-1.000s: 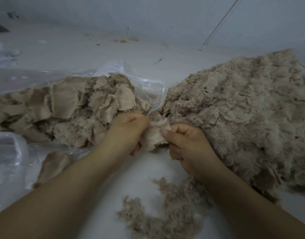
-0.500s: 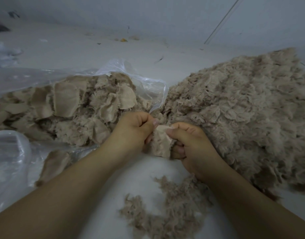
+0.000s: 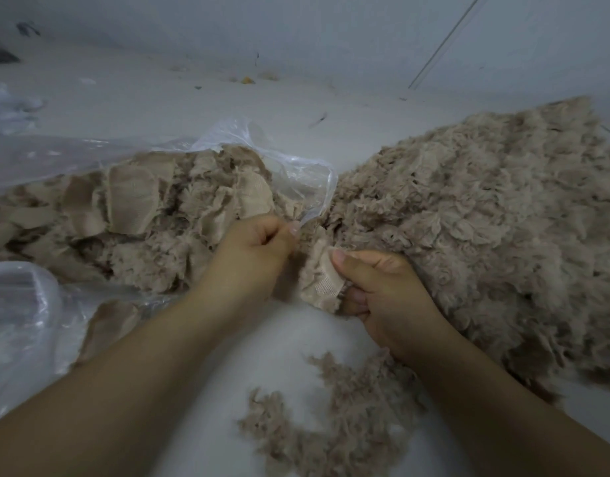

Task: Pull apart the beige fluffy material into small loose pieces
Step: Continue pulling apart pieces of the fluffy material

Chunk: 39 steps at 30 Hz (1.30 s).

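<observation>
A small beige fluffy piece (image 3: 321, 277) with a woven backing is stretched between my two hands at the centre. My left hand (image 3: 255, 251) pinches its upper left edge with curled fingers. My right hand (image 3: 379, 287) grips its right side, thumb pressed on top. A big mound of loose beige fluff (image 3: 486, 228) fills the right side. Uncut beige pieces (image 3: 135, 215) lie in an open clear plastic bag (image 3: 296, 166) on the left. A thin scatter of pulled fluff (image 3: 331, 421) lies on the white floor between my forearms.
A second crumpled clear plastic bag (image 3: 17, 304) sits at the lower left with one beige piece (image 3: 107, 325) beside it. The white floor (image 3: 193, 94) runs back to a pale wall, with small bits of debris (image 3: 246, 80) near it.
My left hand has shifted up and left along the piece's edge, while my right hand has drawn slightly right, spreading the piece between them. The piles have not moved.
</observation>
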{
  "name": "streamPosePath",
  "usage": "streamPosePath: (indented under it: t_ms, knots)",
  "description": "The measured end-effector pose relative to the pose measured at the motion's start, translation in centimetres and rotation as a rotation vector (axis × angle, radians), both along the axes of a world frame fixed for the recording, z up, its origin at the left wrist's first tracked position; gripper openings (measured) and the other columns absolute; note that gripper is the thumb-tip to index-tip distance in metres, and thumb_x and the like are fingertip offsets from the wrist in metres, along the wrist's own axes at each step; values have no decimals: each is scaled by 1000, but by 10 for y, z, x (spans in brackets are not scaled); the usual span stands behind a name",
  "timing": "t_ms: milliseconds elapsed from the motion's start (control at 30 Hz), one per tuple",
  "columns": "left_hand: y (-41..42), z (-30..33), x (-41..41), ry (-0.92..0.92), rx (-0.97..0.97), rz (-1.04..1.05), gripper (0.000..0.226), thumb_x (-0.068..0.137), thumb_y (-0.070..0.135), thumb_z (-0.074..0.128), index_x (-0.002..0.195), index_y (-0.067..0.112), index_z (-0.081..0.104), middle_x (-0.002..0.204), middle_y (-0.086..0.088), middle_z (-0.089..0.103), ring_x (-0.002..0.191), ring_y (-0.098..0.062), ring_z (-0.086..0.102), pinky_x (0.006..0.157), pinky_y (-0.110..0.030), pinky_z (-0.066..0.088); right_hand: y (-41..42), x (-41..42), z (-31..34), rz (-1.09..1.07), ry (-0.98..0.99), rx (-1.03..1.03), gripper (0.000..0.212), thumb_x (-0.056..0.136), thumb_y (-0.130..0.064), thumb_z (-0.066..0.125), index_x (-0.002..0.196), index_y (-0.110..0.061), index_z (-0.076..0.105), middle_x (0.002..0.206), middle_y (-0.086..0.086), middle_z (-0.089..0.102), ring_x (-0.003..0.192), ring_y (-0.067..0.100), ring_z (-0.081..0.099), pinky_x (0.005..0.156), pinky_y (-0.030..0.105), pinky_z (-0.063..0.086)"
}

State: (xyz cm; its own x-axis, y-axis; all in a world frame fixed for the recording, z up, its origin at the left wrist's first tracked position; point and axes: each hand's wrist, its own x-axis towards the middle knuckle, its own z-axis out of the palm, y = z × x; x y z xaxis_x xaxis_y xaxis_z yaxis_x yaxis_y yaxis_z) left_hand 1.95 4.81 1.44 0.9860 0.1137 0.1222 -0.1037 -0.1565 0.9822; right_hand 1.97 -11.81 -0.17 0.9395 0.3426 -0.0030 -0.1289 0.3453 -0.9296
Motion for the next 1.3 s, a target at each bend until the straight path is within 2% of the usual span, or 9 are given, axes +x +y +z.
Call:
streamPosePath:
  t_ms: [100, 333, 567, 667, 800, 900, 1000, 1133, 1300]
  knots:
    - [-11, 1, -10, 6, 85, -174, 41, 76, 47, 69, 71, 8, 57, 53, -3, 50, 34, -9, 37, 34, -17, 29, -1, 0, -1, 19, -29, -12, 30, 89, -22, 59, 62, -13, 70, 41, -8, 49, 34, 0, 42, 37, 13, 34]
    - [-5, -4, -2, 54, -90, -16, 39, 99, 17, 54, 63, 1, 54, 42, -2, 42, 32, -12, 32, 33, -15, 24, -1, 4, -6, -23, -19, -65, 25, 82, -28, 61, 69, -14, 76, 47, -2, 33, 39, 4, 24, 38, 15, 25]
    - [-3, -1, -6, 129, -30, -197, 47, 85, 46, 64, 79, 1, 54, 49, -13, 45, 28, -18, 37, 36, -13, 25, -2, 4, -5, -37, -43, -39, 28, 85, -28, 59, 63, -18, 73, 54, 1, 30, 43, 6, 23, 39, 17, 24]
    - [-4, 1, -7, 147, -81, -265, 29, 95, 18, 60, 72, 2, 52, 46, -10, 45, 27, -12, 30, 34, -11, 22, -2, 6, -7, -54, -19, -26, 35, 91, -20, 57, 59, -19, 71, 51, -2, 39, 40, 4, 27, 37, 16, 25]
    - [-1, 4, -7, 135, -155, -287, 39, 98, 26, 51, 80, -8, 57, 46, -9, 50, 28, -15, 31, 33, -14, 19, -3, 8, -8, -67, -15, -39, 40, 88, -2, 54, 55, -19, 70, 49, -4, 44, 38, 4, 30, 37, 16, 27]
    - [-3, 3, -11, 153, -36, -321, 36, 94, 32, 58, 68, 7, 63, 43, -4, 45, 31, -12, 35, 34, -15, 26, -3, 3, -3, -17, -63, -67, 23, 83, -20, 61, 89, 0, 73, 75, 25, 65, 61, 38, 60, 60, 43, 52]
    - [-7, 4, -14, 186, -22, -365, 40, 92, 38, 58, 59, 17, 62, 42, -4, 45, 31, -12, 34, 35, -15, 27, -4, -2, -2, -19, -82, -78, 41, 95, -23, 61, 103, 17, 62, 92, 43, 63, 86, 67, 55, 81, 73, 43]
    - [-6, 3, -13, 255, -182, -318, 51, 77, 58, 59, 68, 8, 66, 44, -10, 50, 28, -16, 35, 34, -14, 24, -2, -3, -2, -122, -80, -115, 40, 93, -26, 61, 96, 14, 66, 85, 46, 59, 71, 53, 53, 70, 52, 40]
    - [-3, 4, -14, 261, -158, -477, 28, 82, 29, 69, 60, 11, 67, 47, -10, 58, 27, -13, 46, 31, -13, 28, -3, 2, -2, -145, 9, -51, 28, 93, -21, 57, 73, -10, 73, 60, 8, 64, 49, 13, 57, 44, 21, 43]
